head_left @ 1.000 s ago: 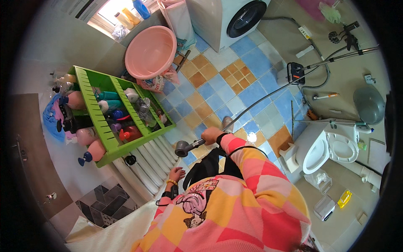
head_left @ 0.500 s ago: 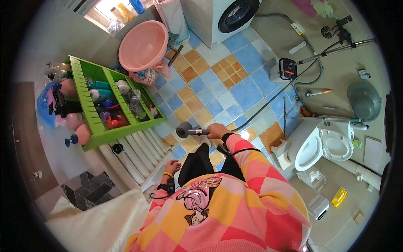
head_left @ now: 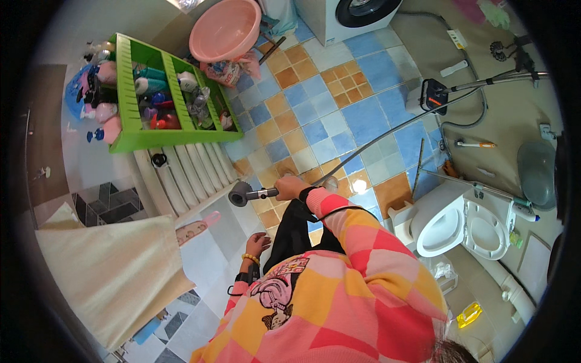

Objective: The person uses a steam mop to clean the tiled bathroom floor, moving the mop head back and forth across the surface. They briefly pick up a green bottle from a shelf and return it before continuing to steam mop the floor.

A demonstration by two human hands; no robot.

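Observation:
My right hand (head_left: 292, 187) is closed round the handle of a grey hair dryer (head_left: 241, 193). Its short round barrel points left, near the white radiator. From the handle end a long dark cord (head_left: 387, 132) runs up and right toward a metal pole (head_left: 514, 77). My left hand (head_left: 258, 244), with a yellow bead bracelet at the wrist, hangs lower left beside my dark-trousered leg. Its fingers are loosely apart, and nothing shows in them. A cream cloth (head_left: 118, 266) hangs to the left of it, over a pale surface.
A green shelf rack (head_left: 187, 138) full of bottles stands above the white radiator (head_left: 187, 172). Further off are a pink basin (head_left: 227, 27) and a washing machine (head_left: 324, 24). To my right are a black-topped white unit (head_left: 434, 97) and a toilet (head_left: 433, 230).
My right hand and the hair dryer have shifted left. The view has turned, so the rack and basin sit higher, and more of the cream cloth shows at lower left.

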